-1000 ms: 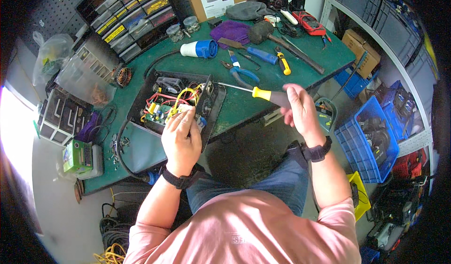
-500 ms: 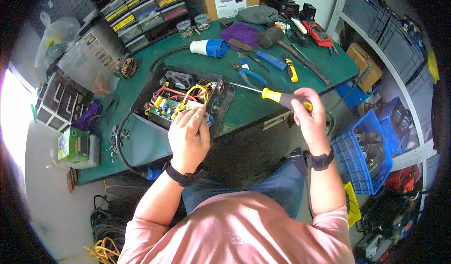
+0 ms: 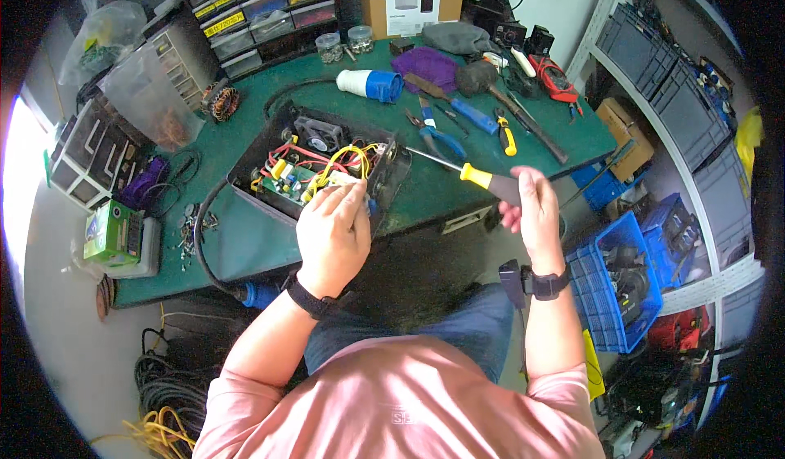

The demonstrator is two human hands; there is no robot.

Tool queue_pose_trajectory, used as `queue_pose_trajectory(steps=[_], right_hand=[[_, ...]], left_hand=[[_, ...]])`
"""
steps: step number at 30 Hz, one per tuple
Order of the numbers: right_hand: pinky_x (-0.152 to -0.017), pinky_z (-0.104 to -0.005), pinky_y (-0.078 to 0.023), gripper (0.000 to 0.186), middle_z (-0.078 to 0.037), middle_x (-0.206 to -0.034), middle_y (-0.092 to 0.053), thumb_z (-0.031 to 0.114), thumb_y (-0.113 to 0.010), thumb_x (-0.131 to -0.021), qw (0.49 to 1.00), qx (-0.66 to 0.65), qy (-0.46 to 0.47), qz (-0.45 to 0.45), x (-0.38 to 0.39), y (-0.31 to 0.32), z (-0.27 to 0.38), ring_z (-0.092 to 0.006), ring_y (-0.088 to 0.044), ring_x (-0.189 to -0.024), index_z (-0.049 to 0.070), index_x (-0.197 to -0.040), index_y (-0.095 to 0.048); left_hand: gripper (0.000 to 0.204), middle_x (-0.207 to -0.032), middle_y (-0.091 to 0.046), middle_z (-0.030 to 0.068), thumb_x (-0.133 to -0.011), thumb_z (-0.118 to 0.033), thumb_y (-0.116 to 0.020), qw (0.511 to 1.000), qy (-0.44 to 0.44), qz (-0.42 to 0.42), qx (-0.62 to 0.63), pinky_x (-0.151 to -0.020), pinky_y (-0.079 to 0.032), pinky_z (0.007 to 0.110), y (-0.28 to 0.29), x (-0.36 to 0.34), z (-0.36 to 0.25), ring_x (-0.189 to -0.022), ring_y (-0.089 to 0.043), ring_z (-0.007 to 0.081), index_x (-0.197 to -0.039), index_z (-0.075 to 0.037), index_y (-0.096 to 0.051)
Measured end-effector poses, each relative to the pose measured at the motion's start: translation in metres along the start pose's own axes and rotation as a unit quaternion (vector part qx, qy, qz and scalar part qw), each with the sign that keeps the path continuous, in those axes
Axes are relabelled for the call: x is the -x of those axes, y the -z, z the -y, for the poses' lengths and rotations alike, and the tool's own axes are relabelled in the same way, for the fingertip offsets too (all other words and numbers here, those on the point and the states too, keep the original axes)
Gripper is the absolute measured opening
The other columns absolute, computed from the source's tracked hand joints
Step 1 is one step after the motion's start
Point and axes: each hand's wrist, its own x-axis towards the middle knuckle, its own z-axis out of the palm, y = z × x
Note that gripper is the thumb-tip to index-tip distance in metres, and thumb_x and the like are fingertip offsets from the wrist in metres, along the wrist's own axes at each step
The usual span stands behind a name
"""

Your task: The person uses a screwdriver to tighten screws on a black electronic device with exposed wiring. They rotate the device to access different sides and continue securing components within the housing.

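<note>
My right hand (image 3: 531,214) grips the dark-and-yellow screwdriver (image 3: 486,179), whose shaft reaches left to the outer right side of an open black metal box (image 3: 253,201) on the green bench. Inside the box are a fan (image 3: 315,132), a green circuit board (image 3: 286,177) and looped red and yellow wires (image 3: 335,165). My left hand (image 3: 331,234) rests over the box's near right part, fingers closed on something among the wiring that they hide. A corded white-and-blue plug (image 3: 368,85) lies behind the box. Blue-handled pliers (image 3: 437,136) and yellow-black pliers (image 3: 505,136) lie beyond the screwdriver.
The green bench (image 3: 172,283) also bears a hammer (image 3: 527,116), purple cloth (image 3: 421,65), red-cased meter (image 3: 556,83), small screws (image 3: 196,230) and parts drawers (image 3: 262,17). At right stand blue crates (image 3: 613,271) and shelving (image 3: 703,295); cable coils (image 3: 172,389) lie at lower left.
My right hand has shifted and turned around the screwdriver's handle, while the shaft stays at the box's right side. My left hand stays on the box; the whole view has shifted slightly.
</note>
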Motion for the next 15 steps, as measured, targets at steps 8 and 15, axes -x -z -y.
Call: queue_pose_trajectory(steps=[8, 15], right_hand=[[-0.052, -0.0201, -0.046, 0.038, -0.003, -0.08, -0.06, 0.028, -0.063, -0.095, 0.949, 0.089, 0.27, -0.138, -0.005, -0.017, -0.025, -0.0069, -0.056, -0.063, 0.006, -0.124, -0.051], [-0.042, -0.0202, -0.041, 0.042, -0.006, -0.094, -0.057, 0.02, -0.068, -0.09, 0.952, 0.107, 0.279, -0.07, -0.006, 0.002, -0.037, -0.0068, -0.056, -0.063, 0.006, -0.126, -0.05]], left_hand=[[0.023, -0.09, -0.068, 0.0155, -0.077, 0.002, -0.063, 0.999, -0.041, -0.022, -0.014, -0.077, -0.053, 0.04, -0.004, -0.001, 0.004, -0.083, -0.064, 0.0317, -0.1, 0.003, -0.066], [0.026, -0.091, -0.068, 0.015, -0.076, 0.002, -0.062, 0.999, -0.044, -0.025, -0.005, -0.077, -0.052, 0.04, -0.003, -0.001, 0.003, -0.083, -0.064, 0.0308, -0.102, 0.003, -0.066]])
